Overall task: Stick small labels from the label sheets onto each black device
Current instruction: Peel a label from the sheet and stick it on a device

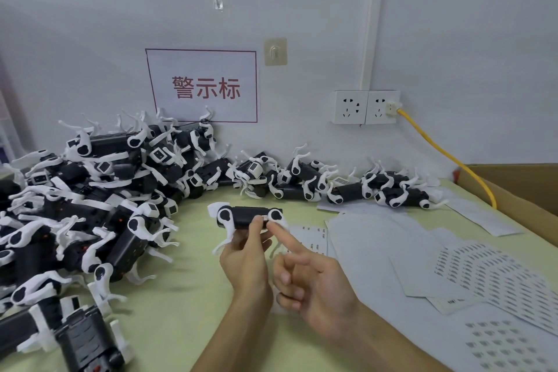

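Note:
My left hand (246, 254) holds up a black device (247, 216) with white legs, gripping it from below above the middle of the table. My right hand (305, 275) points its index finger onto the device's right end, beside the white joint; the other fingers are curled. Whether a label sits under the fingertip is hidden. Label sheets (489, 275) lie spread to the right, some printed with rows of small dark labels. A strip of labels (314, 238) lies just behind my right finger.
A big pile of black-and-white devices (90, 190) fills the left of the table. A row of devices (347, 184) lines the wall. A cardboard box (519, 187) stands at the right, with a yellow cable (453, 157) running from the wall socket (365, 107).

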Demonstrator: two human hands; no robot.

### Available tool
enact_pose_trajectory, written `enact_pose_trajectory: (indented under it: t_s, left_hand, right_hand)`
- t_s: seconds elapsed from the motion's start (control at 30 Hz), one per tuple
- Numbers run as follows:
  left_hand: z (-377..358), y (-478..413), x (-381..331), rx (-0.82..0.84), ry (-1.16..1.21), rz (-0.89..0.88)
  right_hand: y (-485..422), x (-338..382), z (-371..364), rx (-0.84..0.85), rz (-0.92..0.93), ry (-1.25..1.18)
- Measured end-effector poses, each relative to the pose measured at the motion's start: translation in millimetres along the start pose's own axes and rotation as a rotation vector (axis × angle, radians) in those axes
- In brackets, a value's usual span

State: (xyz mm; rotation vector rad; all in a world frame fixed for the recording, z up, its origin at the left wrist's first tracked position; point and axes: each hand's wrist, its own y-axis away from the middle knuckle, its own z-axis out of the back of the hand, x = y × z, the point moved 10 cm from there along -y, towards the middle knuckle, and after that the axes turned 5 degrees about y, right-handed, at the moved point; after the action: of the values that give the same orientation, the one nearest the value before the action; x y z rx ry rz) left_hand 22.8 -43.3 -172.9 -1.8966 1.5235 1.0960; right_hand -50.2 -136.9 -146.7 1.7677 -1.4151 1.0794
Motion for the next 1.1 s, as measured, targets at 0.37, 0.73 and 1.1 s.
enact_pose_trajectory:
  t_s: [0.37,0.73,1.1]
  left_hand:
    - [-15.2,-2.3,3.9,0.162,0.219,0.230]
    - [-39.0,17.3,-1.9,0.438,-0.151,0.020]
    - [-50.8,23.4,-8.1,0.546,-0.365,-0.249]
  right_hand:
    - [-2.6,34.9,45.5,-0.238,0.171,0.051]
    - [2.6,48.2,65.2,-0.445,0.250,0.429]
    - [-1.7,51.3,64.2,-0.465,0.310,0.629]
